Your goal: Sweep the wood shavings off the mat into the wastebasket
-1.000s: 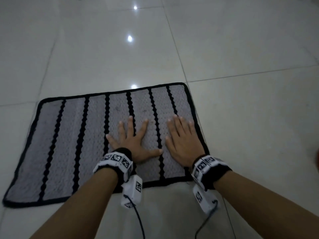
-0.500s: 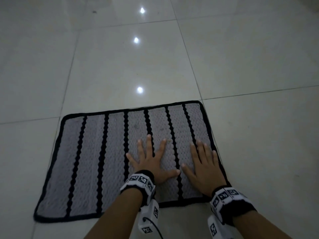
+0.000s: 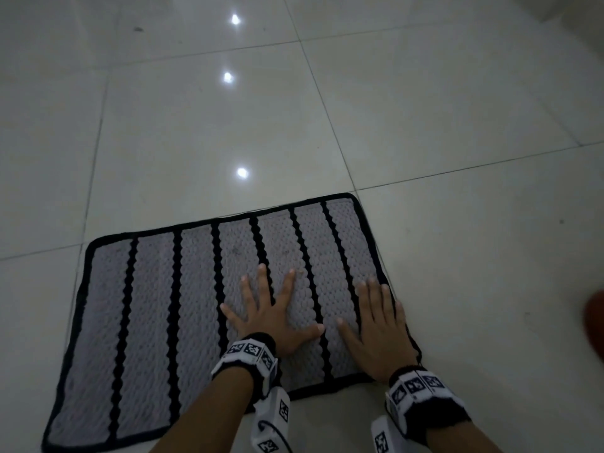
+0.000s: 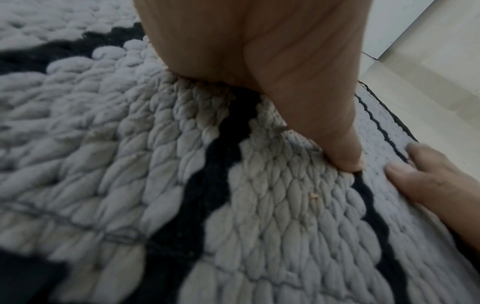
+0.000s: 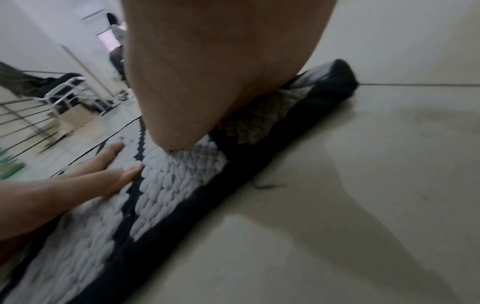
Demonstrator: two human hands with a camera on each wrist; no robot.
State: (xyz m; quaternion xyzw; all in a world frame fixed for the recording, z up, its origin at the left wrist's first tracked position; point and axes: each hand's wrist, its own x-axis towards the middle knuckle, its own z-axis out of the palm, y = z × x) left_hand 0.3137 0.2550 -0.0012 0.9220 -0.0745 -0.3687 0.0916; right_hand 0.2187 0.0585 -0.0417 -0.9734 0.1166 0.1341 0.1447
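Both hands flat on mat (image 3: 157,322): left hand (image 3: 271,318) fingers spread, right hand (image 3: 379,331) fingers together. Risk: shavings (image 4: 313,197) stick in weave; wastebasket not in view.

The floor (image 3: 425,109) is made of big, pale, shiny tiles with thin lines between them. Three bright spots of light (image 3: 242,172) shine on it, out past the fingertips. Far off to the left side stands a chair (image 5: 66,92) with dark cloth on it, by metal rails (image 5: 23,123) and white walls (image 5: 39,30).
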